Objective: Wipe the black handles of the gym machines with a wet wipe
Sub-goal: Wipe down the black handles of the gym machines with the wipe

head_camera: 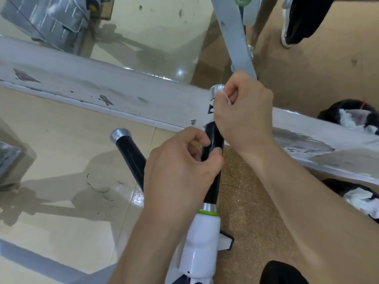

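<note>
A black handle (213, 140) with a silver end cap rises from a white machine arm (200, 240) in the middle of the view. My left hand (178, 171) grips the handle's lower half. My right hand (244, 115) wraps its upper end just under the cap, with a thin white edge of the wet wipe (226, 98) showing between the fingers. Most of the wipe is hidden inside that hand. A second black handle (131, 158) with a silver cap stands to the left, untouched.
A worn white frame beam (92, 89) crosses diagonally behind the handles. A grey upright bar (235, 35) rises at the top. Glossy beige tiles lie on the left, brown speckled flooring on the right. Shoes (287, 27) of another person stand at the top right.
</note>
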